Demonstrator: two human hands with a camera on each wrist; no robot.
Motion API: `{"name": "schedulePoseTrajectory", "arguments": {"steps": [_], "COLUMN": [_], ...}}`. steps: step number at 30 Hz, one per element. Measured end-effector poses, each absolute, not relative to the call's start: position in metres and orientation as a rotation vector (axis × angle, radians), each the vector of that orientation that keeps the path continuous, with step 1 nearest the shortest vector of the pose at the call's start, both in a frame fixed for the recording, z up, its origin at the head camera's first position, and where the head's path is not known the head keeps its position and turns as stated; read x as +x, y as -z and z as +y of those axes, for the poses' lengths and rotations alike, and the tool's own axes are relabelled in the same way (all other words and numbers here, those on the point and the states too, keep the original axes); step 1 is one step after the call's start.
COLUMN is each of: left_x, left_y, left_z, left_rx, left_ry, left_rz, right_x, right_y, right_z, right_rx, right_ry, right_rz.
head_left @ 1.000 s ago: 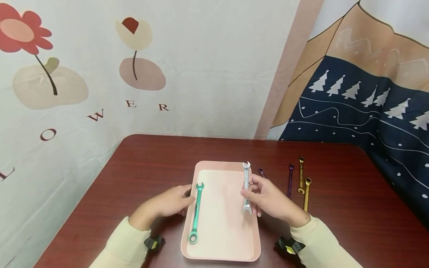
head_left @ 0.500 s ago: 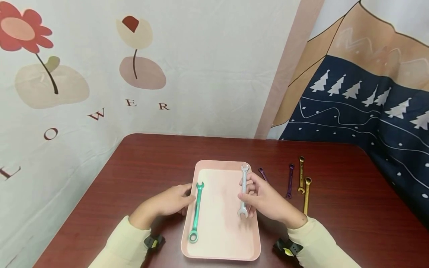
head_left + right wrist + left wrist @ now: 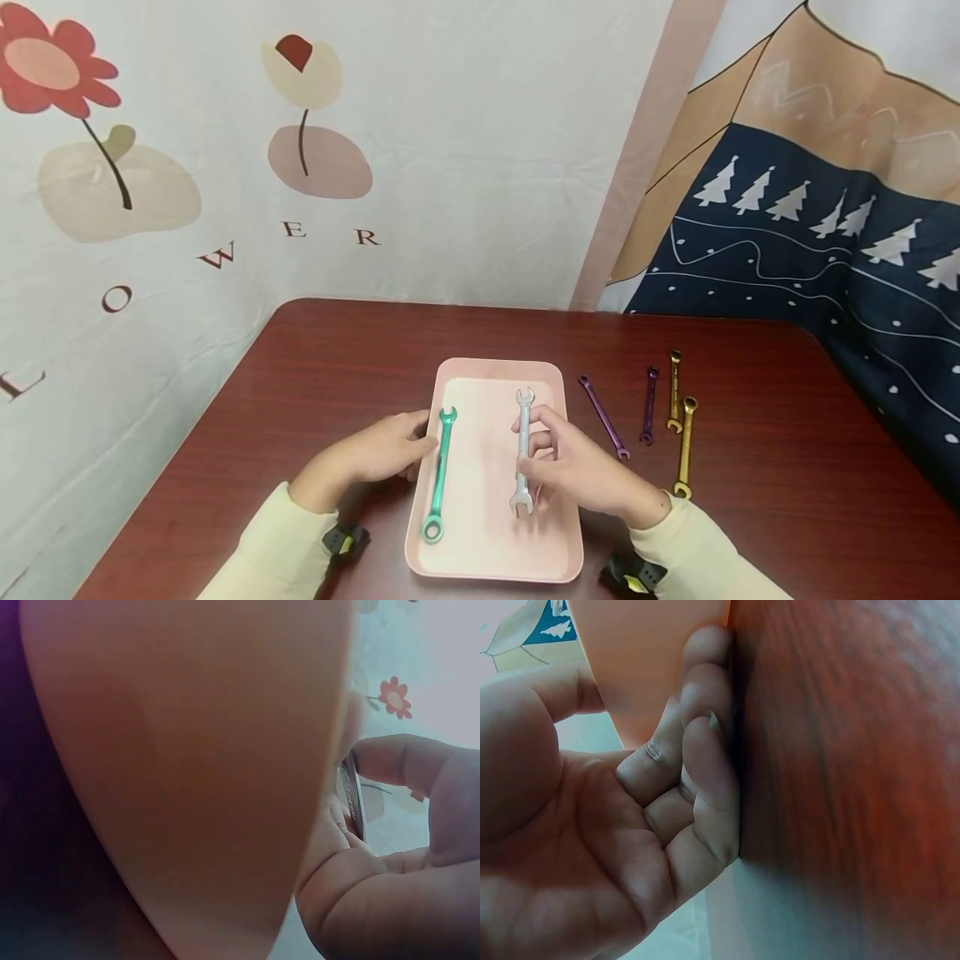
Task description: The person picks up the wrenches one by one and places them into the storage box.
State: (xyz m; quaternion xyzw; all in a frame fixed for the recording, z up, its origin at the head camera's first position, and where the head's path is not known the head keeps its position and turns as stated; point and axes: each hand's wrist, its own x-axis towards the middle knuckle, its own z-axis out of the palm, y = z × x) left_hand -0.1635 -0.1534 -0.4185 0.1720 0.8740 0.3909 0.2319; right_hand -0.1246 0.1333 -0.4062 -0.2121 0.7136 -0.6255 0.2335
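Observation:
A pink tray (image 3: 487, 542) lies on the table, with a green combination wrench (image 3: 441, 475) along its left side. My left hand (image 3: 378, 448) holds the tray's left edge. In the left wrist view the thumb laps over the tray wall (image 3: 649, 660) and the curled fingers press low on its outer side. Over the right half of the tray, my right hand (image 3: 573, 468) pinches a silver double open-ended wrench (image 3: 523, 437) between thumb and fingers. The tray side (image 3: 187, 750) fills much of the right wrist view, leaving just a sliver of the silver wrench (image 3: 352, 799) visible.
Right of the tray on the dark red table (image 3: 360, 358) lie two purple wrenches, one slanted (image 3: 603, 418) and one straighter (image 3: 650, 404). Beyond them are two gold wrenches, one farther back (image 3: 674, 392) and one nearer (image 3: 686, 446). A printed cloth (image 3: 480, 167) hangs behind the table.
My right hand has carried the silver wrench leftward and nearer to me, from the tray's right rim to farther inside it. The slanted purple wrench is now uncovered. My left hand stays put.

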Motion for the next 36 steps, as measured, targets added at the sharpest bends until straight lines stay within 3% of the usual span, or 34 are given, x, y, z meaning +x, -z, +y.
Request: {"name": "schedulePoseTrajectory", "arguments": {"steps": [36], "left_x": [-0.163], "left_y": [0.419], "left_z": [-0.155], "left_rx": [0.497], "left_ry": [-1.093], "left_rz": [2.388], "right_x": [-0.125], "right_y": [0.426], "right_z": [0.095], "right_rx": [-0.530], "right_ry": [1.563], "right_rz": [1.965]}}
